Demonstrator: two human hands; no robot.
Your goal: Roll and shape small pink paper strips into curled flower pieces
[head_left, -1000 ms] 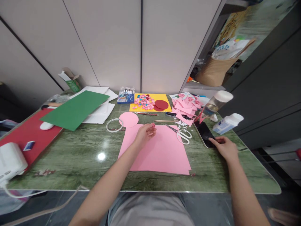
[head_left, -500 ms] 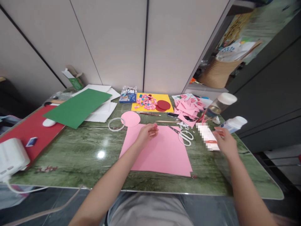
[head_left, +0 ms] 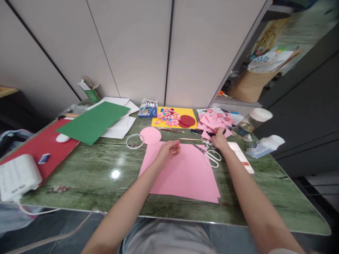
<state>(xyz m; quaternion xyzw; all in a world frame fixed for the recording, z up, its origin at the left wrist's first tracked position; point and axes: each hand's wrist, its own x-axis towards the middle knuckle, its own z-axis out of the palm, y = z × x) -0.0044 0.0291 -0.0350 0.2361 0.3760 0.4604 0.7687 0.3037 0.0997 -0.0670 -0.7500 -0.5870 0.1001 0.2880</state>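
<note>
Centrally, pink sheet [head_left: 182, 176]: it lies flat on the green table [head_left: 111, 197], in front of the person; every place below is told from it.
Left hand [head_left: 168, 152]: over the sheet's far half, fingers curled in, thumb and forefinger pinched together.
Pink piece [head_left: 177, 143]: at those fingertips, above the sheet's far part; too small to make out what it is.
Right hand [head_left: 219, 138]: beyond the sheet's far right corner, bent fingers reaching down to the pink scraps; whether they have hold of anything, or how far apart they are, cannot be told.
Pink scraps [head_left: 211, 121]: heaped beyond the sheet's far right corner.
Black tool [head_left: 197, 131]: just beyond the sheet's far edge, running partly under the scraps towards the right hand.
Scissors [head_left: 212, 158]: across the sheet's right edge, blades pointing away and to the left.
Phone [head_left: 240, 157]: right of the sheet, screen lit, beside the right forearm.
Wooden stick [head_left: 190, 139]: just beyond the sheet's far edge.
Pink circle [head_left: 150, 135]: touching the sheet's far left corner.
White ring [head_left: 127, 141]: left of that corner, overlapping the circle.
Yellow sheet [head_left: 191, 112]: farther beyond the far edge, bearing small mixed-colour bits [head_left: 169, 117] and dark red circles [head_left: 187, 120].
Green sheet [head_left: 94, 121]: well to the left, partly over a red one [head_left: 23, 153].
</note>
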